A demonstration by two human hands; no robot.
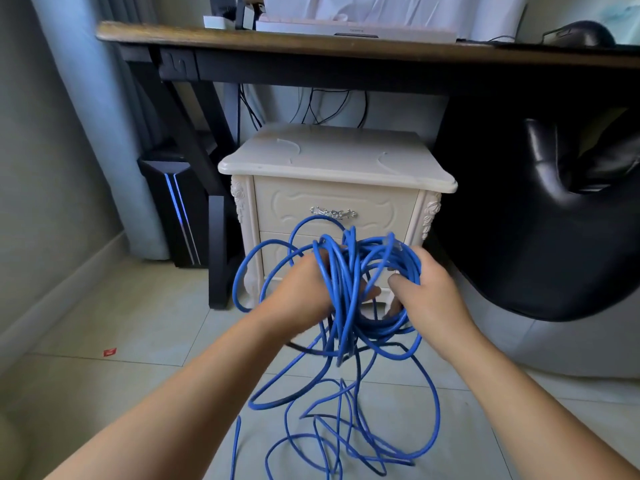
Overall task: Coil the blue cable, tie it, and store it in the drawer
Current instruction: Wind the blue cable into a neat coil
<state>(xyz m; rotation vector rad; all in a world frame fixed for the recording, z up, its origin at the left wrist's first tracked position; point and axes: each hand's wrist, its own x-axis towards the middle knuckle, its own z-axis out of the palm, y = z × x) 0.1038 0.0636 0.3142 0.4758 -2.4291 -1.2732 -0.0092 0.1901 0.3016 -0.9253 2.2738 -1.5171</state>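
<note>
Trailing across the pale floor tiles [138, 306] in front of the cream nightstand [332, 157], slack loops of the blue cable [343, 278] lie crossed over one another. Trouble looks likeliest here: drawn up in this order, the crossings could cinch into knots, or a loop could catch on a carved foot of the nightstand.

Above those loops, before the nightstand's front, the left hand [298, 296] has its grip curled round a thick sheaf of strands. The right hand [433, 296] has its grip on the other side of the same bundle, thumb pressing in. The turns are uneven, so some may spill off before any tie goes on.

The cable is round, smooth-jacketed and springy-looking.

The nightstand is glossy, with moulded panels and floral carving down its corners. Its drawer [294, 209] is closed behind an ornate metal handle [333, 213], so one hand must come free.

Above and behind it runs a dark wooden surface [207, 36]; right of it bulges a black leather-like chair [554, 254].
</note>
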